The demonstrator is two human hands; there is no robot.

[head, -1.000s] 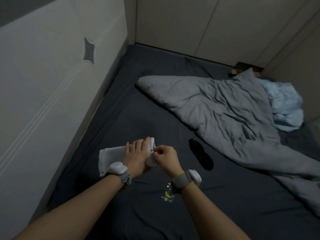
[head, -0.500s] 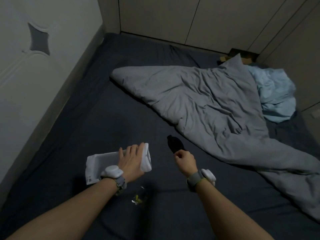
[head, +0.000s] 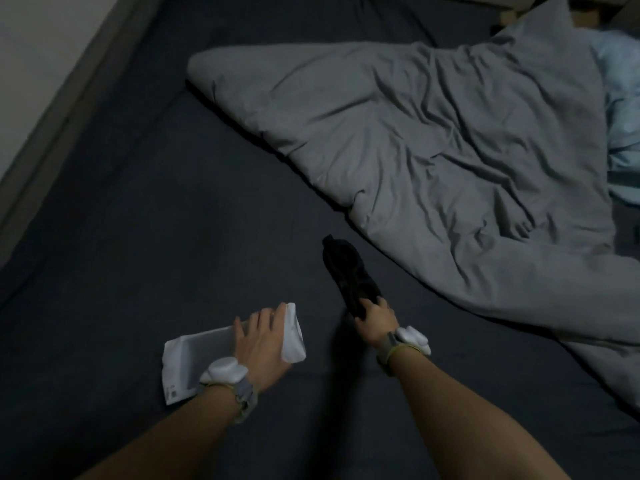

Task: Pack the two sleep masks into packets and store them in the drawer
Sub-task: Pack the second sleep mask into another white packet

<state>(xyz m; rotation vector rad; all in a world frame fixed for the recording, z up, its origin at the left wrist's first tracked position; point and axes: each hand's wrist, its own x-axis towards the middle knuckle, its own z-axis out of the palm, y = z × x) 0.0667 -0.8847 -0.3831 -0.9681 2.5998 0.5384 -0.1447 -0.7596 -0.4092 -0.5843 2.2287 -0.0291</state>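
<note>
Head view, dark sheet, grey duvet, left hand holding packet, right hand gripping mask

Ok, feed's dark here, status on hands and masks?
Left hand holds white packet. Right hand pinches black sleep mask at its near end. Grey duvet beside it, not covering.

The sleep mask is plain black and nearly lost against the sheet, which is a dark blue-grey with no pattern. The packet is white, a duller, greyer white across its middle, with a small patch of dark print at one corner. The duvet is a plain mid grey. Past it, the bundle of cloth is pale blue. The devices on my wrists are white on greyish-beige straps. The wall is off-white.
</note>
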